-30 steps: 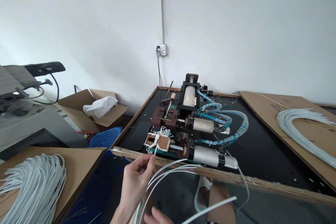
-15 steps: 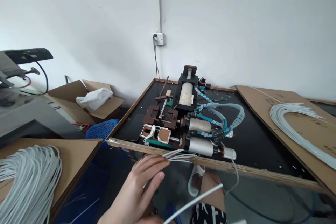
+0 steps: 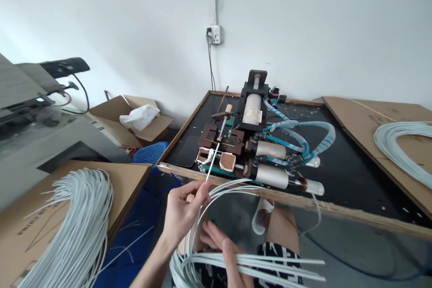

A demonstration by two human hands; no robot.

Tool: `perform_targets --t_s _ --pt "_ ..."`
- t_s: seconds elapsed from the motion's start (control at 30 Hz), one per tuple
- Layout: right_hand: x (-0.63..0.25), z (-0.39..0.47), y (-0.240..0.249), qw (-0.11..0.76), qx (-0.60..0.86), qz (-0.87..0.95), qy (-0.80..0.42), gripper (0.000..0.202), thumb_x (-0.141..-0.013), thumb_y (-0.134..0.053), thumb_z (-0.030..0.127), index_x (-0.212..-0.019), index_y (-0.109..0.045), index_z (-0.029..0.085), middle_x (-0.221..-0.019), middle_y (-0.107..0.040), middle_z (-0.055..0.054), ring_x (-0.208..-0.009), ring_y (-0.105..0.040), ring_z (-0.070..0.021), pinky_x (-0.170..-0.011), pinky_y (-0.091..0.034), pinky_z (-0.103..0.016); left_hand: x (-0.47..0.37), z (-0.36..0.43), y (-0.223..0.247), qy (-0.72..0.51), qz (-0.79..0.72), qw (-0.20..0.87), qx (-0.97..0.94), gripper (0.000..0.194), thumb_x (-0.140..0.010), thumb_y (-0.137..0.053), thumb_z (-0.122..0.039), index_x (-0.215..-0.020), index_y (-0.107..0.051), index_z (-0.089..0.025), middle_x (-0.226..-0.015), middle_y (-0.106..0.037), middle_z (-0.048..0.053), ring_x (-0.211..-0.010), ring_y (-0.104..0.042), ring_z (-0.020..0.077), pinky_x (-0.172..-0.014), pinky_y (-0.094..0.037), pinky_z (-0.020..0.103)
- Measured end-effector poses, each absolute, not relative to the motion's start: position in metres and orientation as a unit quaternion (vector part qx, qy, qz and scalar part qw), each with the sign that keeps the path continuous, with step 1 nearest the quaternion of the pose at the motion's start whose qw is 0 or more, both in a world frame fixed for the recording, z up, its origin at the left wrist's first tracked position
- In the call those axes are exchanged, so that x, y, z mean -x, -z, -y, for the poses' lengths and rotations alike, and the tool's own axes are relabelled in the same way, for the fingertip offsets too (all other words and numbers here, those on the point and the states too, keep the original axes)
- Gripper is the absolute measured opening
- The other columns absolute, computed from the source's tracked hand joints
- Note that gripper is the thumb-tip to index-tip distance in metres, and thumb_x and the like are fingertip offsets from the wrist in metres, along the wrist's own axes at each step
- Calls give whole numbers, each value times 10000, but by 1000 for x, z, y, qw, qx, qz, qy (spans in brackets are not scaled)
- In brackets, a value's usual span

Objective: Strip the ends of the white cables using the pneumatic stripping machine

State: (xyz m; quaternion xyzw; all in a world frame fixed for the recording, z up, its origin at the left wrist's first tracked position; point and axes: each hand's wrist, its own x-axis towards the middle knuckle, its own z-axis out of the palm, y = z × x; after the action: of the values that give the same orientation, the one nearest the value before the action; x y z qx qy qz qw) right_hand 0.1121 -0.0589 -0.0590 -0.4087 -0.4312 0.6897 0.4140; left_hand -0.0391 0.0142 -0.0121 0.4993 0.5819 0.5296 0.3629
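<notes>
My left hand (image 3: pixel 187 209) is closed in a pinch on one thin white tube (image 3: pixel 212 165). From my fingertips the tube slants up and away, its far end meeting the tip of a thin metal rod (image 3: pixel 222 128) on the bench machine. Below, over my lap, my right hand (image 3: pixel 226 252) holds a looped bundle of white tubes (image 3: pixel 184 270), thumb across the strands. Some tube ends spread to the right beneath the thumb; others arch up past my left hand toward the bench edge. Nearest the left hand are the machine's two padded brown jaws (image 3: pixel 227 162).
The black bench top (image 3: pixel 351 180) has a wooden rim. Silver cylinders (image 3: pixel 272 175) and blue air hoses (image 3: pixel 326 137) belong to the machine. Tube bundles lie on cardboard at left (image 3: pixel 81 216) and right (image 3: pixel 394 139). An open carton (image 3: pixel 118 117) stands behind a blue stool (image 3: pixel 150 153).
My left hand has gone from loosely stretched fingers to pinching a tube, which now reaches the metal rod. My right hand and the bundle have come into view. The camera view has shifted left.
</notes>
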Motion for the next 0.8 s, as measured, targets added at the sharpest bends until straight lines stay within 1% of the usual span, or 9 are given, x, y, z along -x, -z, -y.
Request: perform_targets --t_s 0.07,0.2,0.4,0.6,0.67,0.73,0.8 --pt "-112 57 65 417 388 398 -719 690 -928 -479 749 -1312 -700 220 -1340 -691 -101 -1213 -686 -319 -950 -594 -397 40 -22 16 -534 -590 352 -493 416 -894 -661 -466 -625 -701 -151 -531 -622 16 -488 -515 118 -499 -418 209" --pt "-112 57 73 405 349 378 -756 648 -868 -576 763 -1256 -735 269 -1284 -727 -67 -1156 -720 -317 -952 -597 -425 32 -28 15 -544 -591 349 -483 398 -883 -671 -444 -615 -692 -151 -512 -618 7 -474 -530 115 -493 -421 202" --pt "-114 56 74 406 334 374 -764 611 -865 -613 736 -1236 -747 268 -1263 -736 -70 -1101 -746 -314 -958 -592 -432 26 -29 11 -555 -588 358 -468 374 -869 -672 -423 -610 -694 -155 -491 -619 5 -443 -543 120 -464 -433 203" --pt "-115 57 69 408 343 383 -754 612 -891 -568 737 -1236 -748 265 -1238 -751 -67 -1086 -753 -311 -942 -609 -422 32 -30 12 -551 -586 361 -472 385 -875 -674 -420 -596 -678 -156 -507 -626 8 -475 -548 125 -509 -448 214" --pt "-114 59 67 410 344 381 -754 613 -896 -560 737 -1232 -751 262 -1225 -759 -72 -1075 -758 -303 -939 -611 -411 33 -32 14 -554 -578 367 -473 349 -877 -678 -431 -675 -711 -149 -526 -635 6 -494 -562 130 -526 -457 217" --pt "-112 60 64 412 349 382 -750 635 -890 -555 748 -1215 -762 243 -1198 -771 -89 -1061 -763 -303 -934 -613 -412 34 -34 18 -562 -566 379 -469 320 -885 -671 -442 -848 -753 -135 -562 -653 2 -514 -582 138 -540 -473 223" --pt "-110 61 61 412 359 392 -740 679 -883 -533 769 -1187 -774 211 -1149 -789 -106 -1040 -770 -309 -925 -616 -417 34 -33 22 -569 -556 382 -470 358 -896 -659 -445 -1009 -754 -118 -591 -663 1 -524 -591 142 -543 -484 228"
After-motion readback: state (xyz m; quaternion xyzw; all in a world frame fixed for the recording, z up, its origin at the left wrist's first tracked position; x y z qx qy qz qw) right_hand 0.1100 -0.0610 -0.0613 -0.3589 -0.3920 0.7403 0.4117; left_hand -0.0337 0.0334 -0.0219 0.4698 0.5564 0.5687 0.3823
